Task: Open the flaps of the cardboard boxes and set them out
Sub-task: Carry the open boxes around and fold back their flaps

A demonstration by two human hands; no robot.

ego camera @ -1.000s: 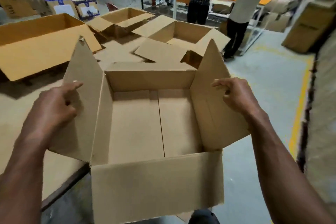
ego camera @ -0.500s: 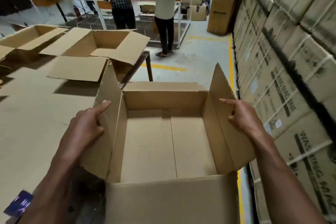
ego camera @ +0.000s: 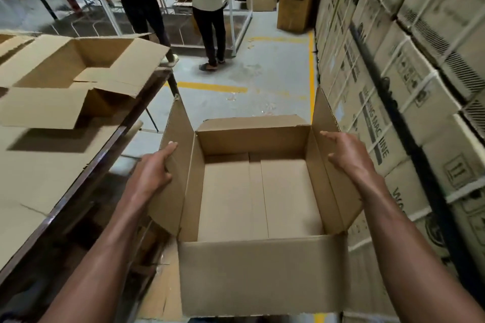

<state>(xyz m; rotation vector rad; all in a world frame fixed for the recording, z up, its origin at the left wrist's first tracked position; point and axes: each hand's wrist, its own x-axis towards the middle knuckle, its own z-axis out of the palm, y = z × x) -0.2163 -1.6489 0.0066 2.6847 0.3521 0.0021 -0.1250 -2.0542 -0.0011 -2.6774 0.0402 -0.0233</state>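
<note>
I hold an empty brown cardboard box (ego camera: 259, 199) in front of me, above the aisle floor, its four flaps spread open. My left hand (ego camera: 153, 174) grips the outside of the left side flap, thumb along its edge. My right hand (ego camera: 347, 156) holds the upright right side flap from outside. The near flap hangs down toward me and the far flap folds outward. Another opened box (ego camera: 86, 63) sits on the table at the left, flaps splayed.
A long table (ego camera: 39, 173) covered in flat cardboard runs along my left. A wall of stacked strapped cartons (ego camera: 409, 81) stands close on the right. Two people (ego camera: 207, 8) stand at an orange workbench ahead. Grey floor with yellow lines lies between.
I have turned right with the box, away from the table. The carton wall has come into view and the box now hangs over the aisle; both hands keep their grip.
</note>
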